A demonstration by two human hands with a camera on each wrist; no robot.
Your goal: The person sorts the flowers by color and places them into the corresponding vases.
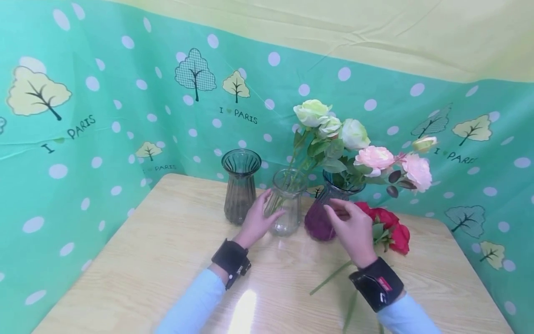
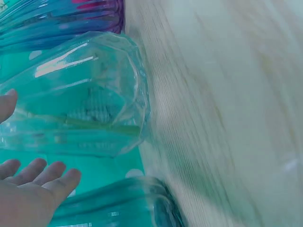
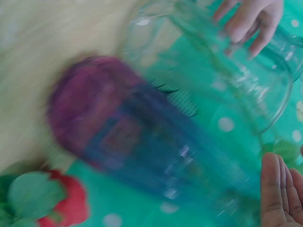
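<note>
My left hand (image 1: 255,223) is beside a clear ribbed glass vase (image 1: 289,217), thumb and fingers spread about its left side; the left wrist view shows them straight and relaxed. White-green roses (image 1: 329,126) lean in this vase, a green stem showing through the glass. In front of a purple-and-blue glass vase (image 1: 318,221) hovers my right hand (image 1: 353,231), its fingers loosely bent with nothing between them. That vase (image 3: 109,118) holds pink flowers (image 1: 375,158) spreading to the right. Part of its body is hidden behind the right hand in the head view.
A dark grey-green glass vase (image 1: 239,197) without flowers stands left of the clear one. Red roses (image 1: 398,236) lie on the wooden table (image 1: 158,260) at the right, their stems (image 1: 331,277) reaching toward the front. A green printed cloth (image 1: 137,106) hangs behind the table.
</note>
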